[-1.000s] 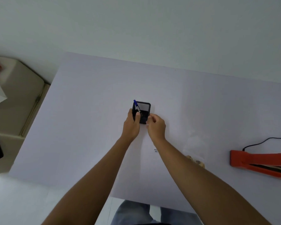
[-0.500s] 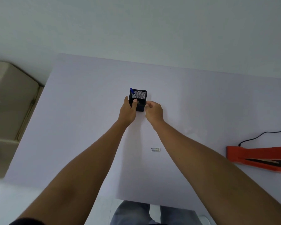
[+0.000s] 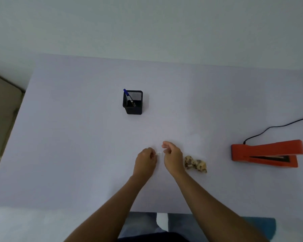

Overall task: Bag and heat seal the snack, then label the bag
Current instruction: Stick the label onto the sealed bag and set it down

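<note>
A small white label [image 3: 158, 154] is held between my two hands over the white table [image 3: 77, 154]. My left hand [image 3: 145, 160] pinches its left end and my right hand [image 3: 171, 157] pinches its right end. Just right of my right hand lies the snack [image 3: 196, 164], a lumpy beige and brown heap; whether a clear bag covers it I cannot tell. The orange heat sealer [image 3: 265, 153] sits at the right of the table with its jaw slightly raised.
A black mesh pen cup [image 3: 133, 103] with a blue pen [image 3: 128, 95] stands upright beyond my hands, near the table's middle. The sealer's black cord [image 3: 276, 127] runs off to the right edge. A beige surface [image 3: 2, 110] lies left of the table.
Both hands have left the pen cup and come back toward me. They now hold the small label that lay on the table.
</note>
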The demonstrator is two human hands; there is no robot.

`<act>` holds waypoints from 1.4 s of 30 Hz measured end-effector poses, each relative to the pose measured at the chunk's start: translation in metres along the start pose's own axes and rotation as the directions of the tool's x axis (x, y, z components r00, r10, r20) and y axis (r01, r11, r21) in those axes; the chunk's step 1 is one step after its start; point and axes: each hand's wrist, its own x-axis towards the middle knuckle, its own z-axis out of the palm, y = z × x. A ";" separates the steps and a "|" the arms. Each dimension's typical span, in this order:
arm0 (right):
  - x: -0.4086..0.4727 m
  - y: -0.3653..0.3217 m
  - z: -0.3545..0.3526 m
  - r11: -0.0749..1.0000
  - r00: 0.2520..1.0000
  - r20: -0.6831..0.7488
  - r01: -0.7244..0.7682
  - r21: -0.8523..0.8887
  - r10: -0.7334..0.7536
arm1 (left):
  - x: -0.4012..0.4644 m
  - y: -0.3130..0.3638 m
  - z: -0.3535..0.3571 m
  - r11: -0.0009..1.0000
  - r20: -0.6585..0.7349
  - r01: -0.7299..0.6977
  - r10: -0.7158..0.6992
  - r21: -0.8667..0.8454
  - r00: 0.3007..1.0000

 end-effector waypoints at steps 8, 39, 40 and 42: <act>-0.022 0.036 0.001 1.000 0.999 0.051 -0.004 -0.004 0.004 | 0.004 0.001 0.018 0.996 -0.028 0.050 -0.048 0.076 0.998; -0.033 0.041 0.003 0.988 0.975 0.173 0.151 -0.036 -0.142 | -0.003 0.010 0.008 0.989 -0.052 0.100 -0.095 0.110 0.994; -0.033 0.040 0.004 0.985 0.974 0.177 0.158 -0.063 -0.145 | -0.004 0.010 0.006 0.989 -0.054 0.110 -0.106 0.095 0.993; -0.033 0.038 0.003 0.981 0.974 0.169 0.169 -0.095 -0.151 | -0.005 0.010 0.002 0.989 -0.071 0.140 -0.136 0.050 0.988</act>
